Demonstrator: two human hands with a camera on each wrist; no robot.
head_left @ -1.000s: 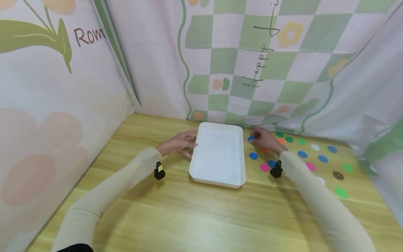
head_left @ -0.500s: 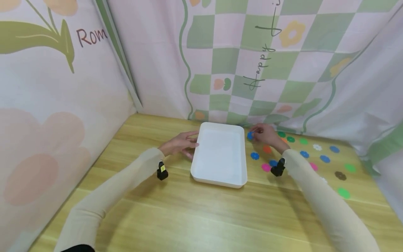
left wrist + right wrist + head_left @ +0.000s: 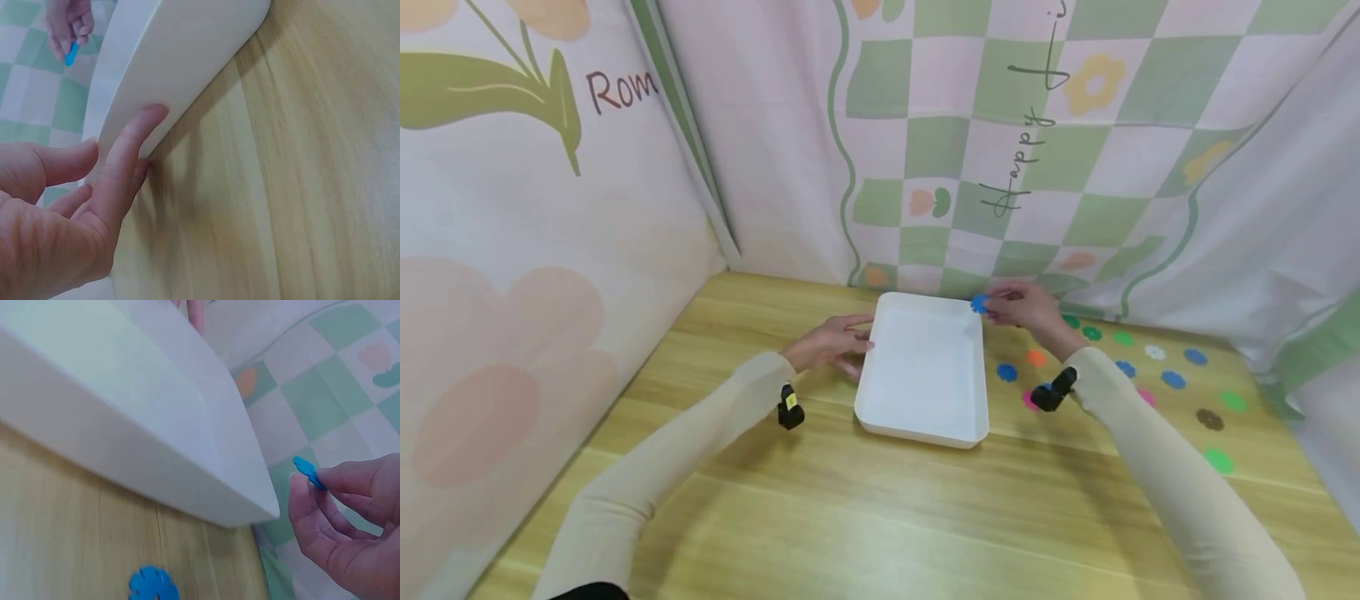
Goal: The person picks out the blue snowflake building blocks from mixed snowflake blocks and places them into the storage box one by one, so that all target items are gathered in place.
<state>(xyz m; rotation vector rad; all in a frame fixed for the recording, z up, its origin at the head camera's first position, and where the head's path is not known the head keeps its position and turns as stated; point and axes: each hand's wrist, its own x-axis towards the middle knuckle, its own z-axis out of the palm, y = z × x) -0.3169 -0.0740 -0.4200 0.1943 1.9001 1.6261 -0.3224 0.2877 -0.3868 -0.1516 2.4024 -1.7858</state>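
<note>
A white rectangular tray lies on the wooden table. On its left side my left hand touches the outer wall; in the left wrist view one long finger lies against that wall, with the thumb near the rim. At the tray's far right corner, my right hand pinches a blue plastic snowflake disc between thumb and fingertips. The right wrist view has this held disc raised beside the tray's corner, turned nearly edge-on. Another blue snowflake disc lies on the table right of the tray.
Several loose discs are spread over the table's right side, among them an orange one, a brown one and a bright green one. A checkered curtain hangs close behind the tray, and another curtain borders the left.
My right hand has moved left and slightly away from me, carrying the blue snowflake disc from beside the tray to its far right corner. The left hand stays against the tray.
</note>
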